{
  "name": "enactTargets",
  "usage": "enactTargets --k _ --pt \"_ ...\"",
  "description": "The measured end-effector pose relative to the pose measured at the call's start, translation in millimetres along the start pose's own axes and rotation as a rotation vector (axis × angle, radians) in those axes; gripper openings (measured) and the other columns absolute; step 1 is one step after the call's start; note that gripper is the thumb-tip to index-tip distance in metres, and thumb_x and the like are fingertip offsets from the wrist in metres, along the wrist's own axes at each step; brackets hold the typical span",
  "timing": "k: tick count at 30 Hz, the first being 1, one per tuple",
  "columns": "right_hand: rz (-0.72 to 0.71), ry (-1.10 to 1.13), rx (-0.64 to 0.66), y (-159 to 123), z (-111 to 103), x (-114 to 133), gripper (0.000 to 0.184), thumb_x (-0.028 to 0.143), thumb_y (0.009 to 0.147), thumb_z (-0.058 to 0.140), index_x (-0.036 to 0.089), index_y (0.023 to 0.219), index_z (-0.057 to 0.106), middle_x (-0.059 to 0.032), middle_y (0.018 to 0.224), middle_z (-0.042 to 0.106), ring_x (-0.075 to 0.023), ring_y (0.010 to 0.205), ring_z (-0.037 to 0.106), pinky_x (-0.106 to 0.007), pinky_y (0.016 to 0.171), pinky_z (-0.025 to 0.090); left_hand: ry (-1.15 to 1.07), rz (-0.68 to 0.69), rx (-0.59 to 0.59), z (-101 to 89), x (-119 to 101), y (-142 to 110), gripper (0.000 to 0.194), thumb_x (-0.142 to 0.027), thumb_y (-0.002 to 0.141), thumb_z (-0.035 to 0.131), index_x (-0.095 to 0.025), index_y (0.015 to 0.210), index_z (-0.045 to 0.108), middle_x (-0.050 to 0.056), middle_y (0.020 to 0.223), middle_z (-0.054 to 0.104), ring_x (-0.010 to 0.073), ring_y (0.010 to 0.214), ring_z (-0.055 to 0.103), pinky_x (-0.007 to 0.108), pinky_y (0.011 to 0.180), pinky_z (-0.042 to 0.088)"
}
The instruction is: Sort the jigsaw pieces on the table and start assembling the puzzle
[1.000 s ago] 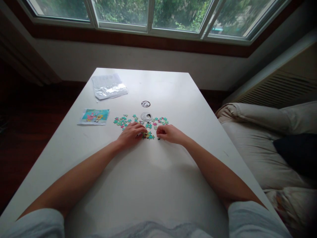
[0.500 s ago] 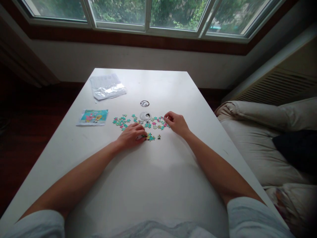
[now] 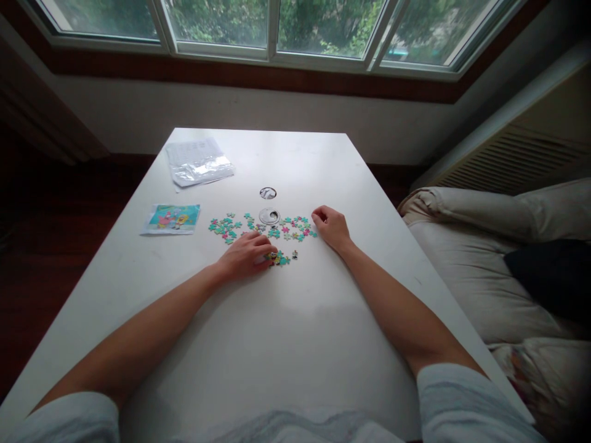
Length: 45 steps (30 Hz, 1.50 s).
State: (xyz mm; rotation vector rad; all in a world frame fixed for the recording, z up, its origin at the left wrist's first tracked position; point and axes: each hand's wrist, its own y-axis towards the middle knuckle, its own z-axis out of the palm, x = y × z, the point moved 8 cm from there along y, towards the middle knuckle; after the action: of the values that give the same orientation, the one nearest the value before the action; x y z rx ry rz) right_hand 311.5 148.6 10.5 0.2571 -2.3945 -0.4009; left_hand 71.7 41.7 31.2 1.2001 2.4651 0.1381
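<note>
White table (image 3: pixel 277 344), puzzle apparently early: one small cluster (image 3: pixel 281 259) at left hand (image 3: pixel 248 253), fingers curved, grip unclear; loose pieces (image 3: pixel 297 232) beyond, seemingly unplaced; right hand (image 3: pixel 333 229) beside them, fingers curled, contents hidden.

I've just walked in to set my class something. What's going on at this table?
A person is handling puzzle pieces on a white table. The left hand has its fingers at a small cluster, with a single piece lying apart to its right. The right hand is beside the scattered pieces; whether it holds anything is unclear. A colourful picture lies to the left.
</note>
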Motion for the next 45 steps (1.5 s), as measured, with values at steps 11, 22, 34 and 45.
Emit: enactTargets --k 11,22,34,45 --pt "-0.322 -0.084 0.117 -18 19 56 0.016 0.026 0.095 0.056 0.021 0.095 0.071 -0.0082 0.098 0.069 -0.0236 0.096 0.058 -0.037 0.09 0.045 0.063 -0.057 -0.082 4.6 11 -2 0.035 -0.036 0.099 0.054 -0.027 0.132 0.061 0.006 0.141 0.06 0.0272 0.135 0.047 0.047 0.114 0.037" --pt "-0.566 -0.16 0.379 -51 52 101 0.04 0.034 0.104 0.045 0.025 0.141 0.057 -0.0082 0.144 0.059 -0.0263 0.136 0.045 -0.048 0.114 0.031 0.092 -0.122 -0.112 1.3 15 -2 0.032 -0.03 0.099 0.052 -0.027 0.128 0.064 0.007 0.133 0.064 0.0259 0.127 0.053 0.048 0.11 0.041" --pt "-0.701 -0.043 0.402 -54 45 110 0.026 0.026 0.101 0.05 0.025 0.12 0.069 -0.005 0.131 0.068 -0.0225 0.133 0.051 -0.045 0.114 0.031 0.148 -0.243 -0.146 -4.2 24 -4 0.023 -0.029 0.097 0.054 -0.027 0.113 0.07 0.006 0.121 0.068 0.0267 0.115 0.056 0.047 0.101 0.044" --pt "-0.495 -0.176 0.328 -53 54 122 0.019 0.039 0.094 0.065 0.023 0.102 0.073 -0.0086 0.103 0.065 -0.0259 0.104 0.052 -0.04 0.096 0.038 0.123 -0.352 -0.244 -10.0 34 -7 0.022 -0.029 0.097 0.054 -0.025 0.105 0.073 0.006 0.118 0.069 0.0265 0.117 0.055 0.048 0.104 0.044"
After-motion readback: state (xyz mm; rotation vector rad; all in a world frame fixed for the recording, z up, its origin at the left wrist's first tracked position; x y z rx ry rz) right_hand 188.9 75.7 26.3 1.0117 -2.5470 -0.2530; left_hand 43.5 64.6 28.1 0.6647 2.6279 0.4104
